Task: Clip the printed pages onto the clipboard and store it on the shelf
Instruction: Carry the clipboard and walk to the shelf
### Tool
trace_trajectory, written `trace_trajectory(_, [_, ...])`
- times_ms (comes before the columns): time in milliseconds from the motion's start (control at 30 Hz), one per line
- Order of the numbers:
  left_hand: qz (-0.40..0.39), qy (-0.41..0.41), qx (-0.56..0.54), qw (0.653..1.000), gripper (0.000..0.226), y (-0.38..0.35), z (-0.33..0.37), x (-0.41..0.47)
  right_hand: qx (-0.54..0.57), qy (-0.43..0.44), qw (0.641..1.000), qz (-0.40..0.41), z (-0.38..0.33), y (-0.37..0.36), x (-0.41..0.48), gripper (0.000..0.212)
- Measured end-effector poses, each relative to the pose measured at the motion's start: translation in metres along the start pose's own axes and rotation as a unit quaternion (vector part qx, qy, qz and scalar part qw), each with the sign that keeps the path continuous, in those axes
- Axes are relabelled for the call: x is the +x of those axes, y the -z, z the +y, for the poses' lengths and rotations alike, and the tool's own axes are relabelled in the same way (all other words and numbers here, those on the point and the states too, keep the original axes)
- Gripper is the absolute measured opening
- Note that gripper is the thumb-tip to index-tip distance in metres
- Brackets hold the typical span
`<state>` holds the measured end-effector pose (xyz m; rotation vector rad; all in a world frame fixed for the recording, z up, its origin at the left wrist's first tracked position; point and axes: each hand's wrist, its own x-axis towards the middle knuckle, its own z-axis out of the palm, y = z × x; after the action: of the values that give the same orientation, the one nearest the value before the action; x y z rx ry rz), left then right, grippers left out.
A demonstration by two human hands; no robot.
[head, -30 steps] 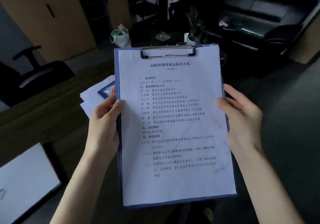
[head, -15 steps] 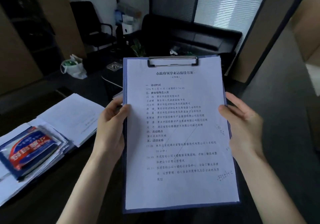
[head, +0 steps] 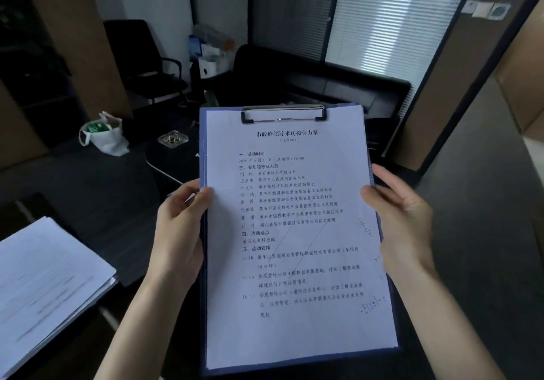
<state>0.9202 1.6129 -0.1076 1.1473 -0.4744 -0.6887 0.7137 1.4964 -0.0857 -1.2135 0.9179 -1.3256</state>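
A blue clipboard [head: 202, 150] is held up in front of me, tilted slightly. White printed pages [head: 294, 335] with black text lie on it, pinned under the metal clip [head: 284, 114] at the top. My left hand [head: 179, 232] grips the board's left edge, thumb on the paper. On the opposite edge my right hand [head: 403, 220] holds it the same way, thumb on the page. No shelf can be made out for certain.
A stack of papers [head: 44, 285] lies on the dark desk [head: 97, 191] at lower left. A white bag [head: 103, 136] and a glass ashtray [head: 172, 139] sit further back. Behind stand a black office chair [head: 141, 58], a black sofa [head: 309, 82] and window blinds [head: 376, 20].
My view has swung up and to the right: the desk papers slid toward the lower left and the window came into view. Both hands keep the same grip on the clipboard.
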Motion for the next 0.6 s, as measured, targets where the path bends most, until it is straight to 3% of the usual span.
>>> trace_trajectory(333, [0.068, -0.03, 0.0, 0.997, 0.028, -0.031, 0.014, 0.157, 0.005, -0.018, 0.996, -0.091, 0.026, -0.098, 0.175, 0.04])
trace_trajectory(600, [0.197, -0.089, 0.029, 0.976, 0.032, 0.002, 0.018, 0.262, 0.031, -0.051, 0.973, -0.221, 0.08, -0.224, 0.277, 0.036])
